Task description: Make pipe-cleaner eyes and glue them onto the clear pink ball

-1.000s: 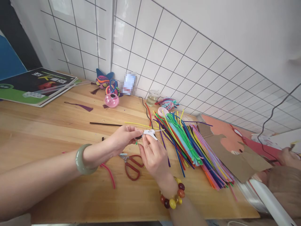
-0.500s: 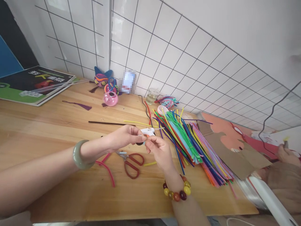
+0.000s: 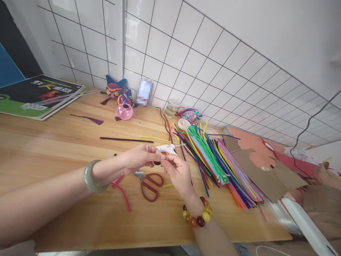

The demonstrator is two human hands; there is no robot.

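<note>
My left hand [image 3: 145, 156] and my right hand [image 3: 177, 172] meet fingertip to fingertip over the middle of the wooden table [image 3: 80, 220]. Both are pinched closed around something small; a dark bit shows under the left fingers, but its kind is hidden. Just behind the fingers lies a white hot glue gun [image 3: 166, 148], partly covered by them. Below the hands rest red-handled scissors [image 3: 151, 186], blades pointing left. Pink pipe cleaners [image 3: 123, 193] lie beneath my left wrist. To the right of my right hand spreads a big bundle of coloured pipe cleaners [image 3: 210, 156].
Along the wall stand a glass jar [image 3: 172, 108], a pink clear ball [image 3: 124, 111], a phone [image 3: 144, 92] and a colourful cat-like craft [image 3: 115, 87]. A black pipe cleaner [image 3: 126, 139] lies behind my left hand. Another person's hand [image 3: 327, 176] is at far right, near brown cardboard [image 3: 282, 177].
My right hand and wrist have shifted slightly left and down. The fingertips of both hands stay together, still pinching.
</note>
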